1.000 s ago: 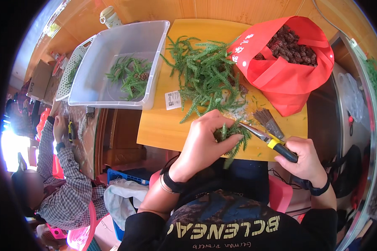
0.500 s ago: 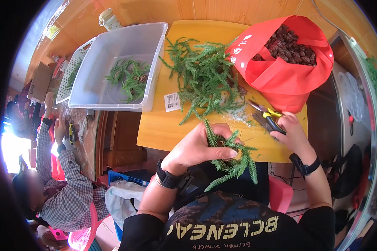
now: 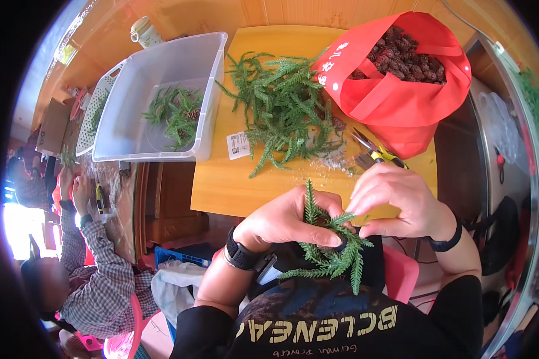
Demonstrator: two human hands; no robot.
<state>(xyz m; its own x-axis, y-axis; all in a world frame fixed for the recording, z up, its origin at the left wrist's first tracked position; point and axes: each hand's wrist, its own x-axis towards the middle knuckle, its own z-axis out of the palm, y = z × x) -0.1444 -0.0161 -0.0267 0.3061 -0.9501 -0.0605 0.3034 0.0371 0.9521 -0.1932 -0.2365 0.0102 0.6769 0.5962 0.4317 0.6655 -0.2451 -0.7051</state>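
A small bunch of green artificial-looking pine sprigs (image 3: pixel 335 257) is in my left hand (image 3: pixel 296 221), which is closed around it with the thumb across the top. My right hand (image 3: pixel 401 200) comes in from the right, its thumb and fingers curled together at the bunch's edge. What lies between those fingertips is too small to make out. Just beyond the right hand, pliers (image 3: pixel 378 151) with yellow-and-black handles lie on the yellow table (image 3: pixel 221 191), partly covered by that hand. Farther back is a loose heap of pine sprigs (image 3: pixel 287 107).
A red bag (image 3: pixel 395 119) of pine cones (image 3: pixel 407 57) stands at the back right. At left, a clear plastic bin (image 3: pixel 147 157) holds sprigs with a cone. A white label (image 3: pixel 238 145) and pale crumbs (image 3: pixel 335 160) lie on the table. Another person (image 3: pixel 99 281) works at far left.
My right hand has let go of the pliers and come left to the bunch. The left hand still holds the bunch. The view has shifted slightly.
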